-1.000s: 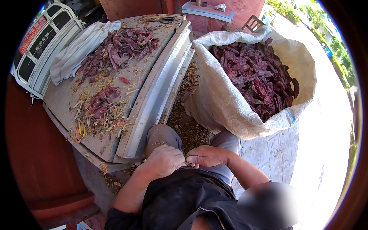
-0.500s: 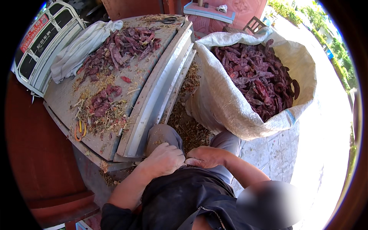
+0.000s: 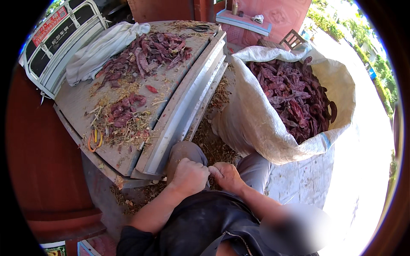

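Note:
Both of my hands meet low in front of me, over my grey trouser legs. My left hand (image 3: pixel 191 176) is curled closed, and my right hand (image 3: pixel 226 176) has thumb and fingers bent together beside it; whatever they pinch is too hidden to make out. Just beyond them stands a big white woven sack (image 3: pixel 252 123) full of dark red dried peppers (image 3: pixel 290 98). To the left, the flat metal bed (image 3: pixel 128 160) carries a pile of dried peppers (image 3: pixel 145 55), a smaller clump (image 3: pixel 124 109) among stalks and chaff, and scissors with orange and yellow handles (image 3: pixel 93 143).
A white cloth (image 3: pixel 98 51) lies by a white railed panel (image 3: pixel 51 59); dark scissors (image 3: pixel 196 28) rest at the bed's back. Behind are a pink tiled wall (image 3: pixel 286 17) and a wooden chair (image 3: pixel 292 39). Chaff (image 3: pixel 218 151) litters the ground; sunlit pavement and greenery lie right.
The view has shifted, so bed and sack sit slightly lower and further right. My right hand has turned, its fingers pointing further forward, still beside my left hand.

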`<state>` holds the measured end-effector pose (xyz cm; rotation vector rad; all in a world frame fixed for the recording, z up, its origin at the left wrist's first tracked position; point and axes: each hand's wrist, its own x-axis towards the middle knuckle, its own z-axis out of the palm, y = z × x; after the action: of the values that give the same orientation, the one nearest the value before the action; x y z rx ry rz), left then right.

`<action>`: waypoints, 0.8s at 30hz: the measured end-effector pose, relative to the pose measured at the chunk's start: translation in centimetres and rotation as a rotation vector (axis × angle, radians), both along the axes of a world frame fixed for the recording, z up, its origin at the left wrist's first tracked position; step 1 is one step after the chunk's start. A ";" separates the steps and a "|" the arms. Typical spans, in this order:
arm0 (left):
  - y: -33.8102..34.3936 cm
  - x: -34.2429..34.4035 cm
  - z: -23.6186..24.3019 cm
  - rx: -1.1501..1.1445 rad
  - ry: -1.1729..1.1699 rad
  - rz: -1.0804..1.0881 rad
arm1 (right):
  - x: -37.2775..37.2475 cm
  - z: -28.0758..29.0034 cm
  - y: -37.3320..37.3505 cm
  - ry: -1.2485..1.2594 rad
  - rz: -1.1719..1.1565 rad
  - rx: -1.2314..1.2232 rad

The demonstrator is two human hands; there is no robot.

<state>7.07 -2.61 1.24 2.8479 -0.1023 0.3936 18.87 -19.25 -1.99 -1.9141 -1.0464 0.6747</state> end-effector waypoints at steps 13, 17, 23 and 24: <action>-0.7 -0.7 -1.3 -0.211 0.183 0.131 | 5.2 -2.2 -3.3 1.246 -0.245 0.198; -0.4 -1.2 -3.0 -0.170 0.225 0.185 | 5.8 -2.0 -5.2 1.440 -0.305 0.293; 1.7 -1.9 -1.0 -0.266 0.011 0.159 | 7.3 -8.5 -11.2 1.537 -0.393 0.499; 2.4 -2.1 -0.2 -0.272 -0.054 0.173 | 7.2 -9.3 -11.8 1.526 -0.389 0.534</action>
<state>5.00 -0.25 0.99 2.5850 0.1760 0.4799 26.05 -31.04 -11.27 -0.6557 0.1491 1.1347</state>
